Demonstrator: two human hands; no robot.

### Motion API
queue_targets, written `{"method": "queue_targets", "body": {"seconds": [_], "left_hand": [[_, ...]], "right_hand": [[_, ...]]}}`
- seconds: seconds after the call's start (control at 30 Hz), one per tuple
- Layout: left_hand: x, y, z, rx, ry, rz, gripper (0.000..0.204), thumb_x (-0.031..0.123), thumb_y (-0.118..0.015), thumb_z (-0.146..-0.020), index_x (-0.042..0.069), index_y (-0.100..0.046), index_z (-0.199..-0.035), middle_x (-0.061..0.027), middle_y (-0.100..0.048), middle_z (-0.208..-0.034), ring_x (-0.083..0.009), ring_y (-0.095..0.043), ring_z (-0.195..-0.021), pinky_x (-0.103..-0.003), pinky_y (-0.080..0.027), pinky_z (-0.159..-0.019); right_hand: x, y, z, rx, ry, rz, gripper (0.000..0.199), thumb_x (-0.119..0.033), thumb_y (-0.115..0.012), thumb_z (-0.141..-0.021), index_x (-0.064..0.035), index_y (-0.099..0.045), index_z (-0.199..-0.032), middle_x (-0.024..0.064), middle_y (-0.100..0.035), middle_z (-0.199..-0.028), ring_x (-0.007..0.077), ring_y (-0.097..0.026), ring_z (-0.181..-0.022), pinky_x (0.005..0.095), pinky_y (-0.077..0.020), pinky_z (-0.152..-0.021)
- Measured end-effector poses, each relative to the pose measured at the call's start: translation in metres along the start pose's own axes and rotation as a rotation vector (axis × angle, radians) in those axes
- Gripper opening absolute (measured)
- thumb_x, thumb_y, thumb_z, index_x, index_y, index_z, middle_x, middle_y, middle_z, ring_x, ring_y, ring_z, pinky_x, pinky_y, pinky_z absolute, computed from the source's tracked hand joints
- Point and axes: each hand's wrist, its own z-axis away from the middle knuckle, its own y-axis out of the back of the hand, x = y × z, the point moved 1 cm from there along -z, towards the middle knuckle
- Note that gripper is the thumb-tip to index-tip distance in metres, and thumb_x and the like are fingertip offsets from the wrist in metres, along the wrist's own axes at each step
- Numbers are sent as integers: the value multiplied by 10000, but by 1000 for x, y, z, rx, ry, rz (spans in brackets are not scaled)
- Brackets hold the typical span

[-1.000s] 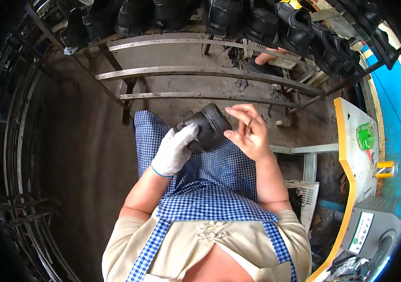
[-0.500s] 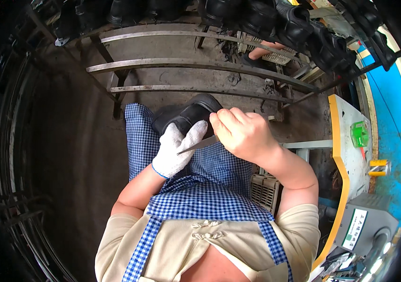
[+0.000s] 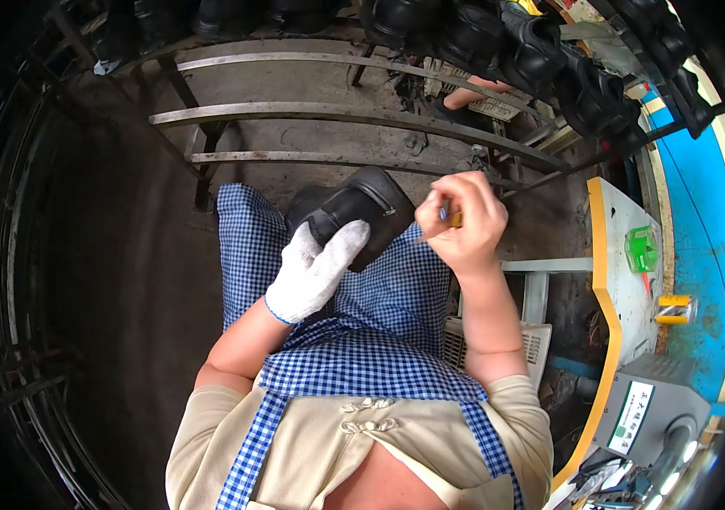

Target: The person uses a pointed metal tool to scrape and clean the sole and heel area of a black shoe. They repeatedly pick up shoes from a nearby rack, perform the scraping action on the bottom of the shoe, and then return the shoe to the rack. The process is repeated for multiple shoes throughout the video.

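My left hand (image 3: pixel 311 268), in a white knit glove with a blue cuff edge, grips a black shoe (image 3: pixel 375 200) above my lap. Its thumb presses on the shoe's near side, and the other fingers are partly hidden beneath. To the right of the shoe, my bare right hand (image 3: pixel 469 217) is closed round a thin knife (image 3: pixel 456 219). A bit of yellow and blue shows between the fingers, and only a short piece of blade points toward the shoe, apart from it. A blue checked apron (image 3: pixel 247 246) covers my lap under both hands.
A metal rack (image 3: pixel 328 110) stands ahead, with several black shoes (image 3: pixel 464 34) along its top. Beyond it shows another person's leg (image 3: pixel 473 92). At right is a yellow-edged table (image 3: pixel 626 217) with a green container (image 3: pixel 641 249) and a grey machine (image 3: pixel 656 399). A plastic crate (image 3: pixel 537 344) sits below.
My right hand has drawn away from the shoe to the right and turned, so less of the blade shows. The shoe has turned in my left hand, exposing more of its side.
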Motion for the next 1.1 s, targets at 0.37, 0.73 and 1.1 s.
{"method": "queue_targets", "body": {"seconds": [0.37,0.73,1.1], "left_hand": [[-10,1,-4,362,-84,120,312,215,-592,-991,40,-607,-1248,-14,-664,-994,-76,-596,-861,-249,-490,-779],[-36,-4,-24,527,-493,-101,271,68,-619,-962,-1,-619,-1224,-94,-694,-1113,-155,-665,-980,-289,-536,-846],[-34,-3,-31,505,-481,-233,248,60,-621,-952,-17,-620,-1188,-106,-701,-1070,-163,-673,-965,-292,-538,-831]], "right_hand": [[-33,-1,33,-276,-347,-424,423,-74,-661,-913,-129,-594,-1327,46,-552,-829,156,-550,-639,291,-483,-569],[-59,-14,19,-218,-253,-204,518,-28,-690,-863,-190,-602,-1347,61,-548,-845,179,-594,-629,327,-518,-538],[-62,-18,23,-266,-274,-156,481,-42,-666,-885,-160,-592,-1346,80,-553,-859,211,-604,-631,341,-510,-547]]}}
